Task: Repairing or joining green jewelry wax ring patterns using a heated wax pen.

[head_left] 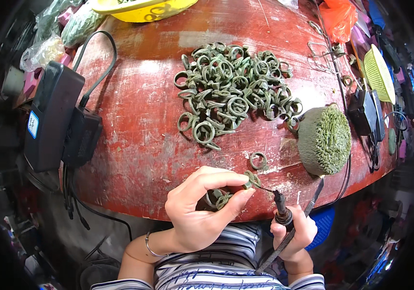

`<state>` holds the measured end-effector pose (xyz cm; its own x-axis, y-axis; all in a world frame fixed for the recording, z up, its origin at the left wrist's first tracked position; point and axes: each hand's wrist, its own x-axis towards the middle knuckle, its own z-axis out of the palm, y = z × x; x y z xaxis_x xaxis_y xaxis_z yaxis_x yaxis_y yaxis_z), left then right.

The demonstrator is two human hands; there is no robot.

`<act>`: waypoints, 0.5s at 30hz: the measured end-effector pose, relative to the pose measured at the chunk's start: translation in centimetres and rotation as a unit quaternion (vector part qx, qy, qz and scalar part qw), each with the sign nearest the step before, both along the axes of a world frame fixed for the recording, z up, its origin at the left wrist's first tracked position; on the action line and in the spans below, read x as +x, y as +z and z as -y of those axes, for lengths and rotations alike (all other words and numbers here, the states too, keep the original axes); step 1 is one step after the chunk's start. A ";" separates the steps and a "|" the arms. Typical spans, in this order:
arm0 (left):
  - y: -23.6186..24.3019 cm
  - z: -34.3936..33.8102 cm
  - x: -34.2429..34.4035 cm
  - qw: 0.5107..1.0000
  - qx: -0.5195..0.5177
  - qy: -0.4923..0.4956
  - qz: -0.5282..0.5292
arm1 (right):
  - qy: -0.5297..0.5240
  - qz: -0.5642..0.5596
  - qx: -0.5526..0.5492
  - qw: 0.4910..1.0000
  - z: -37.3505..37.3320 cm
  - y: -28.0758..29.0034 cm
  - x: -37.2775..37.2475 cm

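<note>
The left hand is above the near edge of the red worktop, thumb and forefinger pinching a small greenish ring. The fingers of the right hand are wrapped around a dark pen-shaped tool, whose thin tip points up and left, right at the pinched ring. A long grey strip runs slantwise by the right hand.

More rings show behind the left thumb and forefinger; they are partly covered, so I can't tell whether the hand holds them or they lie on the worktop. Just beyond the pinched ring, a loose ring lies by itself on the worktop. Farther off, near the middle, is a big heap of similar rings. Beside the heap, on its right, sits a chunky round green block with a rough, grooved face.

At the left stands a black box with cables. On the right are a black adapter and a yellow-green basket. A yellow basin sits at the far edge. The left wrist wears a thin bracelet.
</note>
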<state>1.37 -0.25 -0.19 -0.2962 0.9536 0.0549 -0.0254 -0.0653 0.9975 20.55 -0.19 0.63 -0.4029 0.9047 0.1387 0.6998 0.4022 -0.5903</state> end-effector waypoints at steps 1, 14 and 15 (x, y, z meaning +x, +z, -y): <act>0.0 0.0 0.0 1.000 0.001 -0.004 -0.007 | 0.001 0.000 -0.003 1.000 0.1 0.0 0.0; 0.3 -0.1 0.2 0.997 -0.042 0.059 0.041 | -0.021 0.049 0.022 0.998 0.1 0.2 -0.3; 0.1 0.0 0.0 0.999 -0.024 0.025 0.018 | -0.022 0.063 0.025 0.997 0.1 0.2 -0.3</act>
